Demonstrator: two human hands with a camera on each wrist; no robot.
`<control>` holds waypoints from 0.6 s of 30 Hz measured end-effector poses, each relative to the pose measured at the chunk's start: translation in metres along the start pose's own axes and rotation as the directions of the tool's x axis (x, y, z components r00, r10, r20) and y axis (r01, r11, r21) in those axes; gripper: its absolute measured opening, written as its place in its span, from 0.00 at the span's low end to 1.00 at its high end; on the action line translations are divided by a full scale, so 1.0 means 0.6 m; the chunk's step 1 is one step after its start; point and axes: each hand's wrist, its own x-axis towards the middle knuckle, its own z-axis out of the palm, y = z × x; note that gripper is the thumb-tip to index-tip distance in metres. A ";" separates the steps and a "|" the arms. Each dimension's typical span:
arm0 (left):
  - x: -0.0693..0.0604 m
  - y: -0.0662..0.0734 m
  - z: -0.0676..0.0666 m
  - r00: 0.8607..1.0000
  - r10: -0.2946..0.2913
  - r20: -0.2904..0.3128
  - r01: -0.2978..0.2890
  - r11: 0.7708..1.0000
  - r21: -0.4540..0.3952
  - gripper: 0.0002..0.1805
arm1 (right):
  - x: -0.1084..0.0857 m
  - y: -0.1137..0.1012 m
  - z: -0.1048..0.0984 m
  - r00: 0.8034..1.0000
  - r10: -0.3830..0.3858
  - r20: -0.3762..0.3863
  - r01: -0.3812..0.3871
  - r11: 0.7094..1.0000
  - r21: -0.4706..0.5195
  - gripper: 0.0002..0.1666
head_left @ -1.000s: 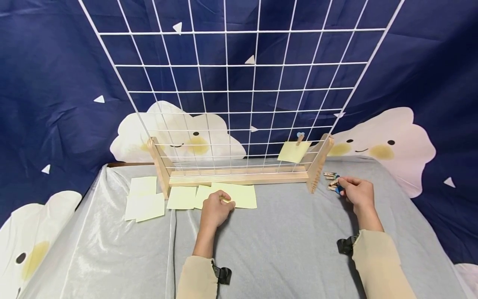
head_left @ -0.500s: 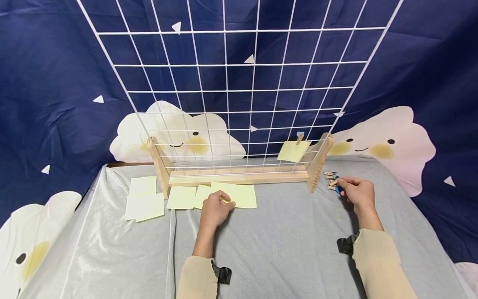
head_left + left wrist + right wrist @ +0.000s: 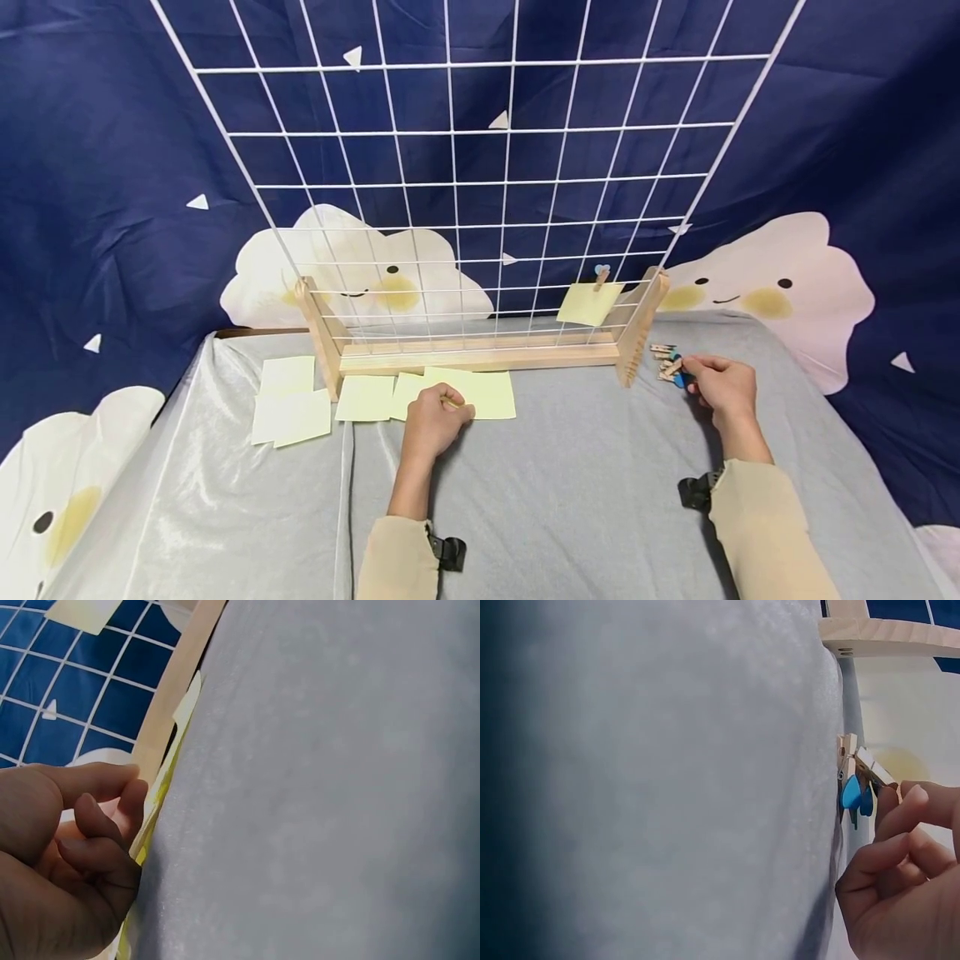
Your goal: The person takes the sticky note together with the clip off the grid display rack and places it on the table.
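My right hand [image 3: 723, 388] pinches one end of a small wooden clothespin [image 3: 876, 766] at the right of the table. Other clothespins [image 3: 662, 349] lie right beside it in a small cluster, some with blue decorations [image 3: 851, 793]. The left hand [image 3: 437, 419] rests with loosely curled fingers on a pale yellow paper sheet [image 3: 491, 393]. No paper shows plainly gripped between its fingers [image 3: 105, 780]. More yellow sheets [image 3: 365, 397] lie to its left, partly overlapping. A yellow note [image 3: 589, 305] hangs on the white wire grid [image 3: 480, 181] by a clothespin [image 3: 602, 280].
The grid stands in a wooden base [image 3: 480, 359] at the back of the grey-covered table [image 3: 555, 500]. Several pale yellow sheets [image 3: 302, 415] lie left of the base. A dark blue curtain with clouds [image 3: 757, 275] hangs behind.
My right hand has shifted very slightly to the right, with the pinched clothespin. The left hand stays in the same place on the sheets.
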 end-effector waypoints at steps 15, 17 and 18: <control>0.000 0.014 -0.001 1.000 0.023 -0.013 -0.023 0.999 -0.030 0.06 | -0.021 -0.028 -0.015 0.998 -0.040 -0.043 0.045 0.991 0.130 0.13; 0.000 0.015 -0.001 1.000 0.025 -0.013 -0.026 0.999 -0.035 0.06 | -0.024 -0.029 -0.017 0.998 -0.050 -0.041 0.055 0.988 0.141 0.08; -0.001 0.016 0.000 1.000 0.028 -0.012 -0.028 0.999 -0.041 0.06 | -0.026 -0.029 -0.018 0.998 -0.057 -0.036 0.062 0.987 0.147 0.07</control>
